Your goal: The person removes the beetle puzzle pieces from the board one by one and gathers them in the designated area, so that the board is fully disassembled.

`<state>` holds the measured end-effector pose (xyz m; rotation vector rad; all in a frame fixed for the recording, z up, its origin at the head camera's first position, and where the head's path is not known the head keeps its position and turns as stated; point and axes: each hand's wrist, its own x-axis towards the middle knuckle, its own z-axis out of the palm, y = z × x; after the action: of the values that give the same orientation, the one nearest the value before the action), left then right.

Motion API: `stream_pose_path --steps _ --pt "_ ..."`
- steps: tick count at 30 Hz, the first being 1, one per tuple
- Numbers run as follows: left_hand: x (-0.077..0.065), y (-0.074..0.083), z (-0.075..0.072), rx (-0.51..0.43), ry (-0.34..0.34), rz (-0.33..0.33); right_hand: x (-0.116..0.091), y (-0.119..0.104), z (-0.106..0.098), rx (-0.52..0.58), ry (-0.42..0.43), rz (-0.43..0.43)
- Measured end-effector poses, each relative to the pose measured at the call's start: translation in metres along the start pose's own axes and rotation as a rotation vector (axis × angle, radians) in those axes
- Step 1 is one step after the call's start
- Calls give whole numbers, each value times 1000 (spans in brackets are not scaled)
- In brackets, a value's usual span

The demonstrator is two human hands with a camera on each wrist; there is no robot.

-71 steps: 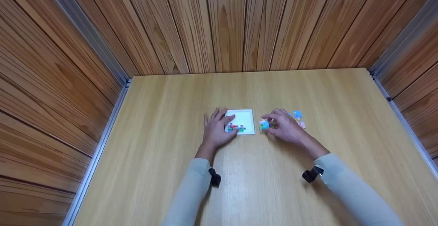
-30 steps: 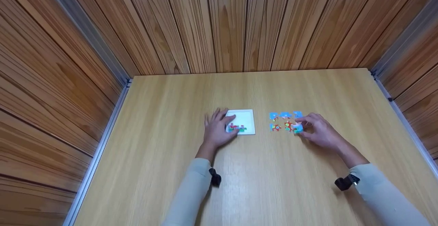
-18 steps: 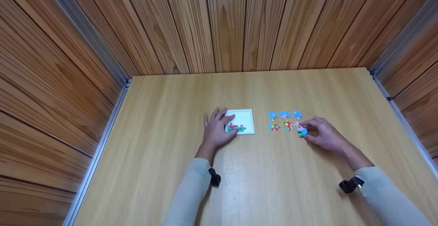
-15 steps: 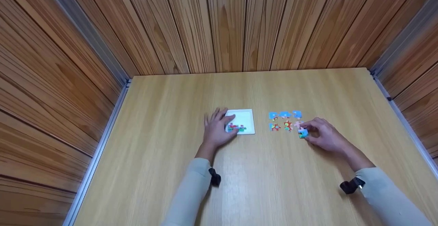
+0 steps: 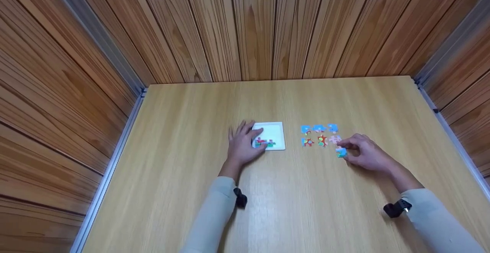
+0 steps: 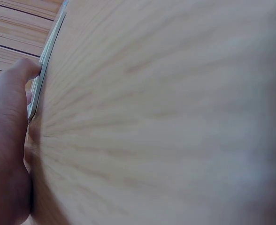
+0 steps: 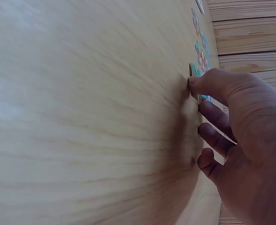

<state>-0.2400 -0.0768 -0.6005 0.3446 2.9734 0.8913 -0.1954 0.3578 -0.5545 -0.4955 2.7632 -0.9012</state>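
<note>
My left hand (image 5: 245,146) rests with spread fingers over the left side of a white square puzzle tray (image 5: 273,130). In the left wrist view, its thumb (image 6: 25,70) touches the tray's rim. Red and green puzzle pieces (image 5: 270,144) lie along the tray's near side, partly covered by the hand. To the right, my right hand (image 5: 365,153) pinches a blue and green puzzle piece (image 5: 341,152) between thumb and index finger, at table level. A pink puzzle piece (image 5: 335,139) lies just beyond it. The right wrist view shows the other fingers loosely bent near the table.
Between tray and right hand lie loose pieces in two rows: blue ones (image 5: 319,128) behind, a red and yellow one (image 5: 322,141) in front. The wooden table (image 5: 298,199) meets a plank wall (image 5: 256,35) at the back.
My right hand has carried the blue and green piece from beside the tray rightward, past the loose pieces, then slightly nearer to me. The left hand and tray have stayed put.
</note>
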Motion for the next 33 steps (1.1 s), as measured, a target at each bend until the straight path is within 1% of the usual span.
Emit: stream_pose_path --steps 7,14,18,28,30,33 --pt "2 0 1 16 -3 -8 -1 3 1 -8 30 -40" --pt "1 1 0 12 -1 -5 0 0 -2 -14 10 -26" --pt "1 1 0 1 4 2 3 -6 -4 -9 -7 -9" --pt "1 1 0 -8 0 -1 17 -25 -6 -23 -27 -29" --pt "0 1 0 -6 0 -2 20 -29 -7 -23 -31 -40" --pt "1 1 -1 2 -6 -12 26 -34 -6 -24 -20 -96"
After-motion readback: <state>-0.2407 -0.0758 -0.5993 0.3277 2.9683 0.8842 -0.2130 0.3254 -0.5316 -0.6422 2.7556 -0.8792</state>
